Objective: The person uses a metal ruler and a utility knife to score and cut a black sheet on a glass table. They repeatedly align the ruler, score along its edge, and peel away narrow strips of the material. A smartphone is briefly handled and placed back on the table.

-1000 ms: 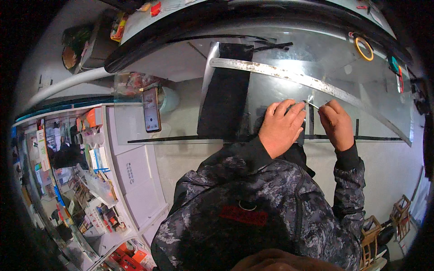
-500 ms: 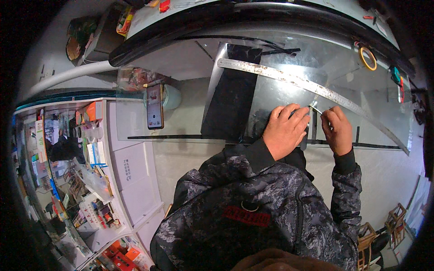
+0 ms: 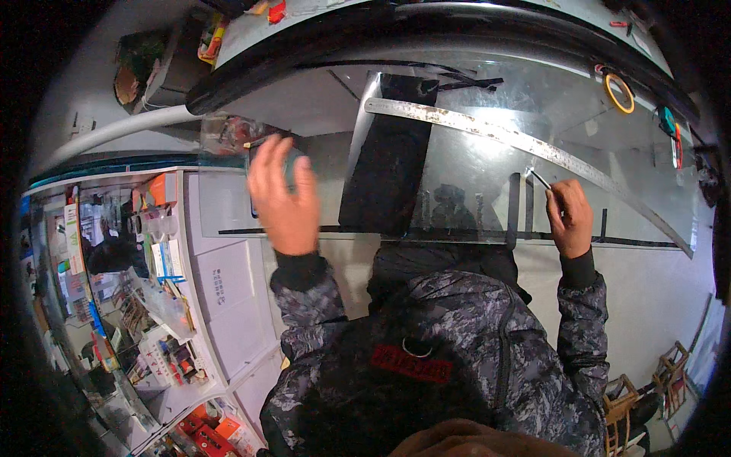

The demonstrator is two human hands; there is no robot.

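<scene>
My left hand (image 3: 285, 199) hovers open, fingers apart, over a phone (image 3: 253, 204) at the glass sheet's left part, mostly hiding it. My right hand (image 3: 568, 217) grips a slim dark tool (image 3: 539, 178), its tip at short black strips (image 3: 531, 205) on the glass sheet (image 3: 640, 179). A stained metal ruler (image 3: 487, 133) lies diagonally above this hand. A wide black sheet (image 3: 381, 171) with a pale rolled edge sits left of the strips. Loose black strips (image 3: 476, 82) lie near the far edge.
A yellow tape ring (image 3: 619, 92) and a teal-and-red tool (image 3: 670, 126) rest at the right. A black padded rail (image 3: 419, 30) curves along the back. A white shelf unit (image 3: 213, 282) with boxes and packets stands left. Wooden chairs (image 3: 668, 365) are at lower right.
My left hand has left the strips beside my right hand and moved far left over the phone. My right hand stays on the slim tool, nearly in place.
</scene>
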